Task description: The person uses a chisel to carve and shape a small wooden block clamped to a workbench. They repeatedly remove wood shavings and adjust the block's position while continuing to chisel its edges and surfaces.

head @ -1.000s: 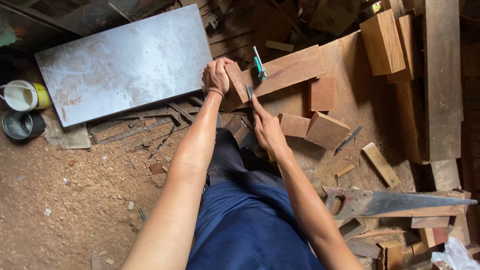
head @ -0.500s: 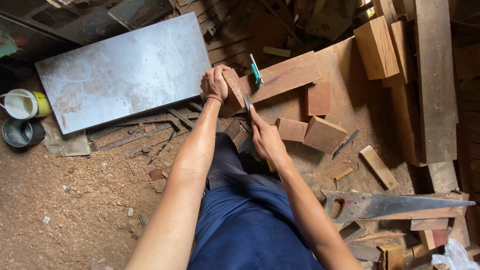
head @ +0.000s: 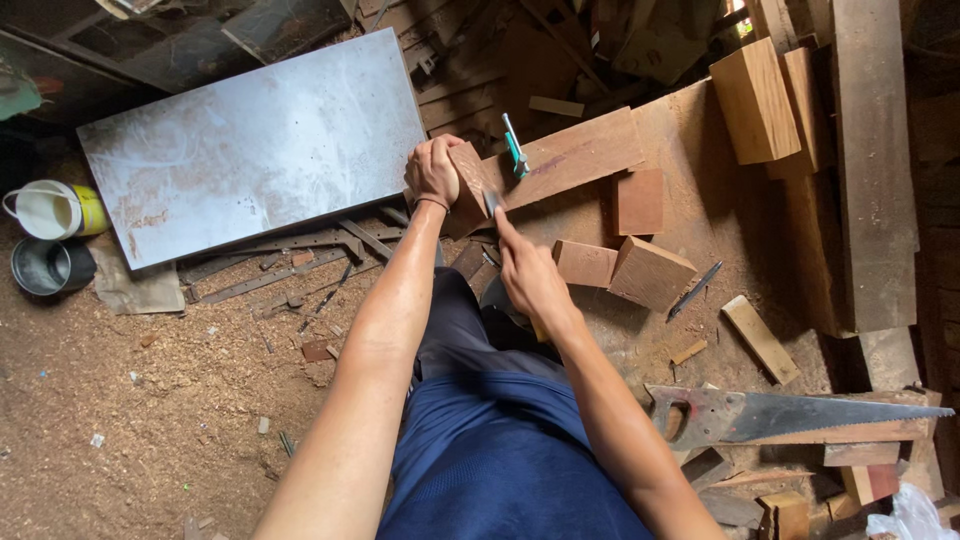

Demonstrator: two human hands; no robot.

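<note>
The person sits over a wooden board on the floor, working on a long plank [head: 560,160] that lies slanted across it. The left hand [head: 435,172] is clamped around the plank's near end, fingers wrapped over the top, pinning it down. The right hand [head: 530,280] is closed around a chisel [head: 492,203], whose metal blade meets the plank just beside the left hand; the handle is hidden in the fist. The hands are near each other but not touching.

Judging by the plank, the cutting looks early: its upper face appears mostly whole, and no finished notch or recess can be made out where the blade sits, though that spot is small and partly covered. Most of the shaping seems left to do.

A teal-handled tool [head: 514,148] rests on the plank close behind the chisel and could get in the way if the cut runs further along. Three small blocks [head: 650,270] lie just right of the right hand, crowding its elbow room. A handsaw [head: 790,415] lies further right, well apart, and a thin dark blade [head: 695,290] sits beyond the blocks. A metal sheet [head: 260,140] lies to the left, with a white cup [head: 50,210] and a dark tin [head: 45,265] at its far corner. Sawdust and scraps cover the floor [head: 150,420].
</note>
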